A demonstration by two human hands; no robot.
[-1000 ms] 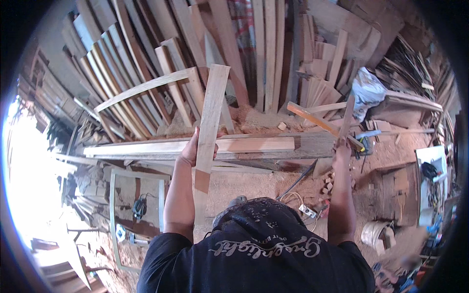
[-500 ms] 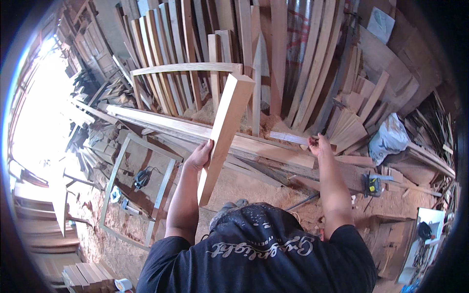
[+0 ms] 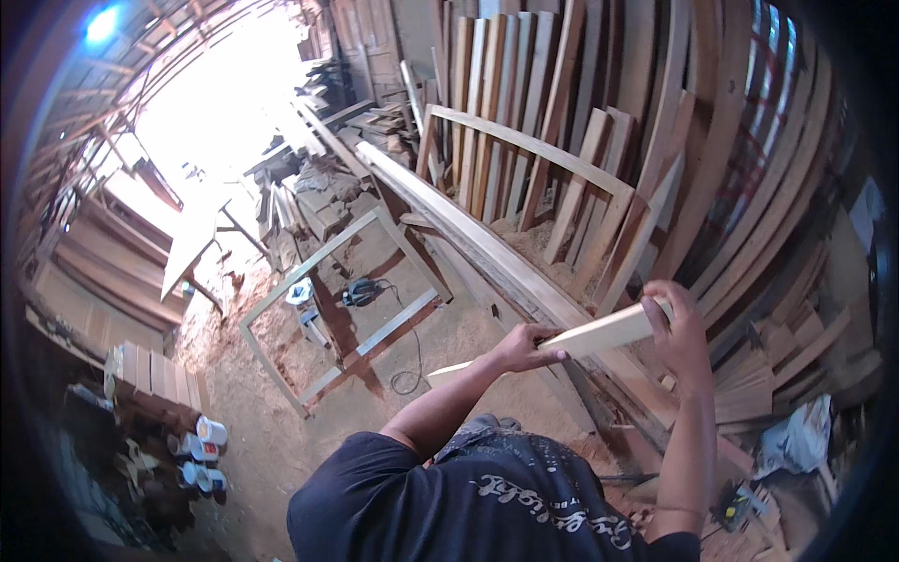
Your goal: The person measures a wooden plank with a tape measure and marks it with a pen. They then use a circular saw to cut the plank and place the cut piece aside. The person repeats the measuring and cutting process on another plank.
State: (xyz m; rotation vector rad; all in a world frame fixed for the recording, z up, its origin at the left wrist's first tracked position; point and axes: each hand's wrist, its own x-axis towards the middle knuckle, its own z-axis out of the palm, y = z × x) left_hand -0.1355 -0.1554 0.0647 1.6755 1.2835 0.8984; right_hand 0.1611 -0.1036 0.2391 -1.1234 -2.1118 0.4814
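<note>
A pale, squared piece of timber (image 3: 604, 333) lies nearly level across my front, tilted up a little at its right end. My left hand (image 3: 530, 348) is wrapped round it near the middle, and the part to the left passes behind my forearm. At its right end my right hand (image 3: 676, 328) has its fingers curled over the wood. Beneath runs a long beam (image 3: 468, 239) of stacked planks, slanting from far left to near right.
A rectangular wooden frame (image 3: 393, 327) is on the sawdust-covered floor at left, near a corded power tool (image 3: 362, 292). Many boards (image 3: 524, 103) lean upright at the back. White buckets (image 3: 212, 430) stand at lower left; a white sack (image 3: 794, 438) lies at right.
My view has turned to the left. The timber has gone from steeply upright to nearly level. My right hand has left the pale strip by the beam and now holds the timber's right end.
</note>
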